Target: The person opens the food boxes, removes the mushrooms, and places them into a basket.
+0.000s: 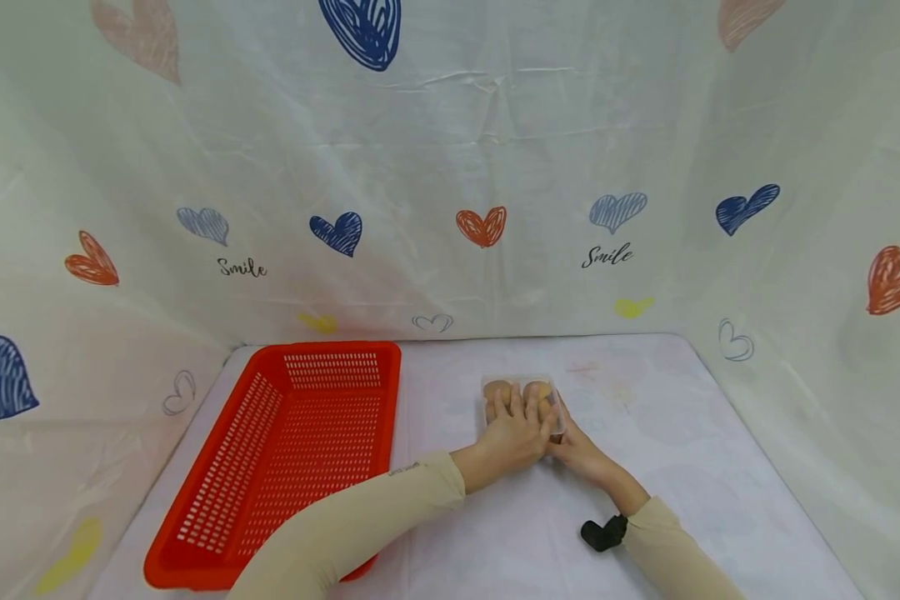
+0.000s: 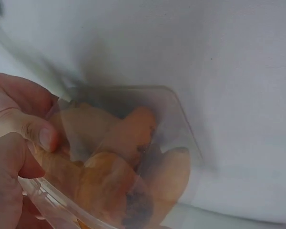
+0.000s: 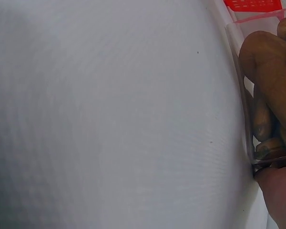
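Note:
A clear plastic box [image 1: 486,385] with several brown, mushroom-shaped pieces [image 1: 498,388] inside lies on the table. From above, my left hand [image 1: 512,435] reaches over it, fingers spread and fairly straight across its top. My right hand [image 1: 579,454] grips the box at its right front side. Close up in the left wrist view, clear plastic [image 2: 174,102] covers the orange-brown pieces [image 2: 109,183], with parts of both hands at the left edge. In the right wrist view, a finger of my right hand [image 3: 280,196] touches the near end of the box [image 3: 248,133].
Left of the box stands a large red perforated basket [image 1: 396,392], with my left sleeve [image 1: 360,517] crossing its near right side. A black strap-like device [image 1: 603,533] is on my right wrist. Behind the white table [image 1: 645,392] hangs a heart-printed curtain [image 1: 405,158].

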`<act>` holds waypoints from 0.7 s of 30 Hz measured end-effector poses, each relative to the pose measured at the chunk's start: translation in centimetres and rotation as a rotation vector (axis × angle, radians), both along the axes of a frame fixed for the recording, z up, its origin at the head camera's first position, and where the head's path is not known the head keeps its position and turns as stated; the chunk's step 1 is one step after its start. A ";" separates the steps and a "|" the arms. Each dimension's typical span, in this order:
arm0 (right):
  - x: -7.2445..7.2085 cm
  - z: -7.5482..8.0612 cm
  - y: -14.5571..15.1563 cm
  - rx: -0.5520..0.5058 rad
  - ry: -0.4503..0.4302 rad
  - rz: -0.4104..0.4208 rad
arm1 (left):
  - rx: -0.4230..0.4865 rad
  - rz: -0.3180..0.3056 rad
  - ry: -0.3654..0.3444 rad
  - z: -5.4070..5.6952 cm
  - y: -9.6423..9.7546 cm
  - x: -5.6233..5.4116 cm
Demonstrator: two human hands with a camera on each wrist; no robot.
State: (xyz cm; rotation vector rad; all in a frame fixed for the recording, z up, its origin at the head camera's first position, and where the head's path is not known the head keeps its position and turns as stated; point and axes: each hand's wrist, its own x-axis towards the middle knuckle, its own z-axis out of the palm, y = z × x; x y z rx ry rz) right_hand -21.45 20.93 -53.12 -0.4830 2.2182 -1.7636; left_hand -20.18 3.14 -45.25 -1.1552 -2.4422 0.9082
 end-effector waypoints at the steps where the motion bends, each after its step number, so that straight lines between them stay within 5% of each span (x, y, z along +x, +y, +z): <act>1: 0.0 0.0 0.0 0.005 0.001 -0.002 | -0.002 -0.007 0.017 -0.1 -0.1 0.0; 6: 0.0 0.1 0.0 0.022 0.008 -0.005 | 0.000 -0.029 0.025 0.3 -0.3 0.0; 13: -0.2 -0.1 0.1 -0.014 0.014 0.026 | 0.043 -0.018 -0.140 1.7 -0.4 -0.6; 18: -0.1 -0.2 0.1 -0.040 0.014 0.046 | 0.075 -0.076 -0.100 2.3 -0.7 -1.0; 21: -0.2 -0.1 0.1 -0.040 0.009 0.050 | 0.068 -0.071 -0.134 3.0 -0.9 -1.5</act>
